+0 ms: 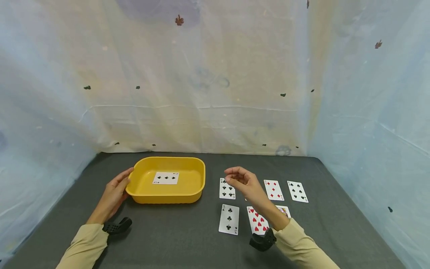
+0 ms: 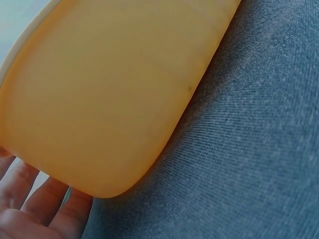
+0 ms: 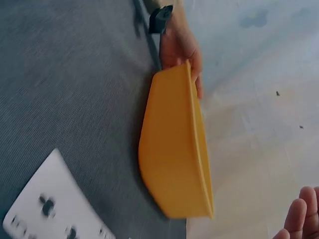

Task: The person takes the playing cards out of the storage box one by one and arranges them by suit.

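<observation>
At the left end of the yellow tray (image 1: 168,199), my left hand (image 1: 112,194) holds the rim, its fingers at the end wall. In the left wrist view, bent fingers (image 2: 47,204) meet the tray's end. A three of spades (image 1: 166,178) lies face up on the tray floor. My right hand (image 1: 246,185) is raised over the cards to the tray's right, with nothing held; thumb and forefinger are close together. Below its fingertips is a clubs card (image 1: 227,189), partly overlapped in the head view. Only a few right fingertips (image 3: 296,216) show in the right wrist view.
Other face-up cards lie on the dark cloth: a three of clubs (image 1: 229,219), a hearts card (image 1: 256,221), a diamonds card (image 1: 273,189), a spades card (image 1: 298,191), and a face card (image 1: 284,210) mostly behind the right forearm. A pale curtain (image 1: 208,123) encloses the table.
</observation>
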`<state>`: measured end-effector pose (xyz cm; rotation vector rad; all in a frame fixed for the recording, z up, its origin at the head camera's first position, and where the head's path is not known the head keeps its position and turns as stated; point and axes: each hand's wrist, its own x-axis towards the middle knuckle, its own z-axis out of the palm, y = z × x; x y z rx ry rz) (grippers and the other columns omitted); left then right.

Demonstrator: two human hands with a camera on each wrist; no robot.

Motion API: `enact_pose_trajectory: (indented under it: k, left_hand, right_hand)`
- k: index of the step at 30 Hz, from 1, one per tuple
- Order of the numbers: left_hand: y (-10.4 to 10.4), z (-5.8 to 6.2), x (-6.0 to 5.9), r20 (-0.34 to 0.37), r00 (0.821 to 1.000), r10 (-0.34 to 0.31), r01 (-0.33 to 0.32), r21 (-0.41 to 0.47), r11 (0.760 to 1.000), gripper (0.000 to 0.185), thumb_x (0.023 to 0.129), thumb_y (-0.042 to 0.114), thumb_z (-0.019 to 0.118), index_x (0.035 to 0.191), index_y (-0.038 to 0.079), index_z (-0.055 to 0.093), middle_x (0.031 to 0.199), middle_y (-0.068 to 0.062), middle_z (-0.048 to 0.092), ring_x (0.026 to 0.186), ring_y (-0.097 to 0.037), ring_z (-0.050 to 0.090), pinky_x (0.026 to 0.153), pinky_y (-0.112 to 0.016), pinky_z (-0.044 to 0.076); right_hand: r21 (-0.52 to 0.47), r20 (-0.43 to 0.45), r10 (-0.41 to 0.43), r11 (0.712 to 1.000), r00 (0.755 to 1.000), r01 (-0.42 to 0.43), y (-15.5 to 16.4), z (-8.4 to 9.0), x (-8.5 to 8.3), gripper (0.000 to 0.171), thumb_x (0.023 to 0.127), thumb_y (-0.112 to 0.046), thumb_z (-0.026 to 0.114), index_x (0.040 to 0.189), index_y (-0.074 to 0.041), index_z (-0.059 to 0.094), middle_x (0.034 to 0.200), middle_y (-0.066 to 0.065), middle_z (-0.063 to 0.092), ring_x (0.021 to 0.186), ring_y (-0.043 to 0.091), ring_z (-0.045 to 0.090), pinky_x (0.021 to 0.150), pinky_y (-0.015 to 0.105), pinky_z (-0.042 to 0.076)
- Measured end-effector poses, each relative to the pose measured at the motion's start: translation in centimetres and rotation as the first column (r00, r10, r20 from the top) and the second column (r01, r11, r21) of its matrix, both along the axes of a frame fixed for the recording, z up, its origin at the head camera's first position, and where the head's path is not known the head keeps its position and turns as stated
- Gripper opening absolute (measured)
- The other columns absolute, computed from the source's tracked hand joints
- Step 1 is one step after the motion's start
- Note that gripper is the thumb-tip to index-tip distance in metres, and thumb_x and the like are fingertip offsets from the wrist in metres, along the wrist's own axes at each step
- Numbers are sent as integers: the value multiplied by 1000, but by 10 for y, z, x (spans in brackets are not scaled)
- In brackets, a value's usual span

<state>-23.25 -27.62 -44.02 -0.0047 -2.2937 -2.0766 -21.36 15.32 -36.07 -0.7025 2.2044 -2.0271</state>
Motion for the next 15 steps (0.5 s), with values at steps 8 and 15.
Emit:
enact_pose_trajectory:
  k: [8, 15]
  left_hand:
    - [1, 1, -1, 16, 1000, 14, -14, 0, 1000, 61, 105, 39, 40, 156, 11, 22, 157, -20, 17, 122, -12, 42, 84, -17, 48]
    - [-1, -1, 0, 7, 1000, 10, -10, 24, 1000, 61, 104, 38, 42, 155, 10, 23, 157, -21, 17, 119, -8, 43, 83, -17, 48]
  right_hand:
    - [17, 2, 59, 998, 998, -59, -31, 3, -9, 29, 95, -12, 64, 121, 0, 60, 109, 17, 60, 101, 30, 57, 91, 39, 47]
    - [-19, -11, 104, 994, 995, -104, -56, 1, -18, 31, 94, -10, 64, 123, 0, 59, 112, 18, 59, 99, 27, 56, 93, 43, 46]
